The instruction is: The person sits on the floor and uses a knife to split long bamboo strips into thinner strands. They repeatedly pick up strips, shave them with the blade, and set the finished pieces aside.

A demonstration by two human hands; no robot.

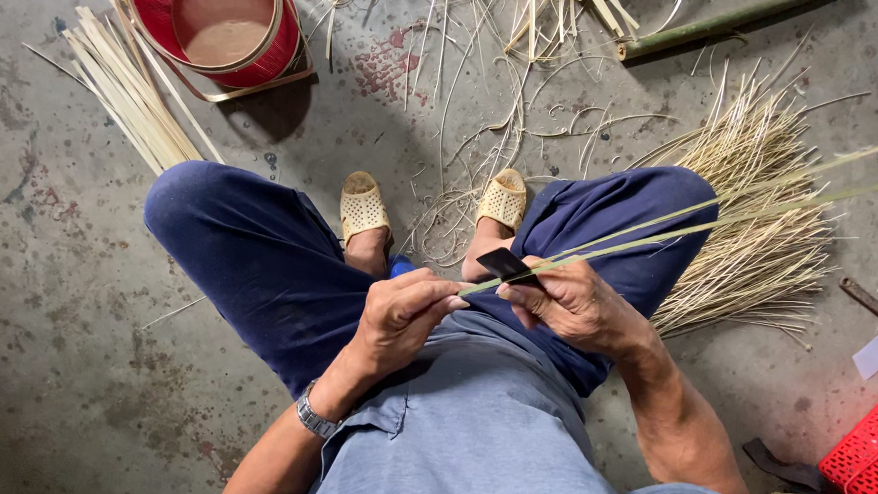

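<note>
Over the lap, mid-frame: left hand [406,310] pinches the near end of a thin bamboo strip [680,225], pale green, long, splitting into two slivers running up-right past the knee. Right hand [571,302] is clenched on a dark flat blade [506,265] set against the strip. Pale strip bundle [760,234] lies on the floor [46,287] to the right; red basket [221,15] at top-left.
</note>
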